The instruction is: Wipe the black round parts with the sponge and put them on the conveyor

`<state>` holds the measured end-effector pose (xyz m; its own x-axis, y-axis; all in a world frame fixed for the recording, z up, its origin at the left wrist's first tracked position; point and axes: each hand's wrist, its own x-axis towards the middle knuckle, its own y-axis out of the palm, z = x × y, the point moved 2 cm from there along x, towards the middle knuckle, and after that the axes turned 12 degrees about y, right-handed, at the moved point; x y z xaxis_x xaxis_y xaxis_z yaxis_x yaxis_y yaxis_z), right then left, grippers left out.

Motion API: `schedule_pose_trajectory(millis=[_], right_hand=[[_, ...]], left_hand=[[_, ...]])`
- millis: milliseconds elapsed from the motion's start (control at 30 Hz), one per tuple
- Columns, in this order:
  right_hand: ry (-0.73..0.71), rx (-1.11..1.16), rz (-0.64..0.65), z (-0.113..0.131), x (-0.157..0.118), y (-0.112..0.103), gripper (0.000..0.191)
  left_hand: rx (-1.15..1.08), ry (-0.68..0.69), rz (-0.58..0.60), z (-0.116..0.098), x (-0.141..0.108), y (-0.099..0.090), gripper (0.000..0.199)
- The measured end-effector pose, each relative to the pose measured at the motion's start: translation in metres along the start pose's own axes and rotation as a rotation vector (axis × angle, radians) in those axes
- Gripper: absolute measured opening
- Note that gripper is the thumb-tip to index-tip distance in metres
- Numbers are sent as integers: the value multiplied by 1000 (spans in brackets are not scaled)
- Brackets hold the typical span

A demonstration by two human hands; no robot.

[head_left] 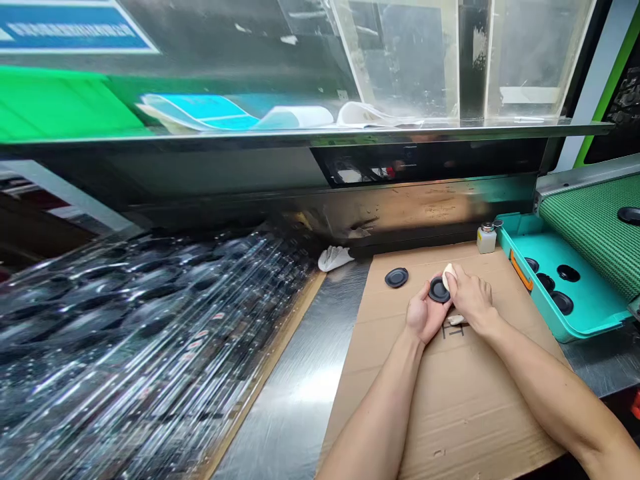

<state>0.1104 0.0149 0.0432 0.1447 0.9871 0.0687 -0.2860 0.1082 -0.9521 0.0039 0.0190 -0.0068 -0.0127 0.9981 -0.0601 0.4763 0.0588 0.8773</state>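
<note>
My left hand [425, 312] holds a round black disc-shaped part [439, 289] with a raised rim, its fingers closed around the edge. In my right hand [470, 295] a small white cloth [449, 272] is pinched and pressed against the disc's upper edge. Both hands are above a cardboard sheet [400, 373]. A second black disc [397, 277] lies on the cardboard to the left of my hands. Under my right hand sits a small whitish scrap [456, 320], partly hidden, beside printed marks on the cardboard.
A teal tray [590, 323] with several black discs stands at right, below a green conveyor belt [595, 220] carrying another disc. A small dispenser bottle [486, 239] stands at the cardboard's back edge. Stacked clear plastic trays [150, 347] fill the left; a white glove [335, 258] lies beside them.
</note>
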Motion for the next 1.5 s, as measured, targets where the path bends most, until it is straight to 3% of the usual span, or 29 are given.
schedule_pose_trajectory(millis=[167,267,400,600,667,733,767,833,900,933,967,1033,1133,1200,1333,1500], right_hand=[[-67,-24,55,11,-18,6,44],[-42,-27,21,11,-12,5,45],[28,-24,3,-10,11,1,44],[94,23,-25,-50,31,-14,45],[49,4,-114,-55,31,-24,45],[-91,21,-176,-54,27,-33,39],[-195,36,-130,-53,24,-35,34],[-381,29,118,-50,18,-33,24],[-471,-12,359,-49,13,-27,13],[-493,-8,407,-48,13,-24,7],[-508,30,391,-45,13,-22,2],[-527,165,240,-38,14,-18,8],[-418,234,15,-24,9,-7,19],[-372,156,-17,-12,0,4,23],[-428,24,-47,5,-11,17,29],[-153,-19,-156,-20,17,8,28]], left_hand=[[41,12,10,5,-6,9,37],[25,28,-14,6,-5,8,38],[62,66,-78,-3,-1,0,31],[58,5,-63,-14,2,-4,34],[18,9,-52,-18,3,-4,36],[-15,20,-50,-22,5,-4,36],[-24,25,-53,-24,6,-4,34],[-28,35,-61,-27,8,-6,32],[-21,49,-65,-28,10,-8,30],[-14,58,-66,-28,11,-8,30],[-9,67,-65,-28,12,-9,30],[-2,77,-65,-24,12,-8,31],[-4,57,-51,-16,9,-4,32],[-2,32,-32,-10,6,-1,32],[-5,-10,5,-6,1,0,32],[14,-33,-9,-12,0,-1,31]])
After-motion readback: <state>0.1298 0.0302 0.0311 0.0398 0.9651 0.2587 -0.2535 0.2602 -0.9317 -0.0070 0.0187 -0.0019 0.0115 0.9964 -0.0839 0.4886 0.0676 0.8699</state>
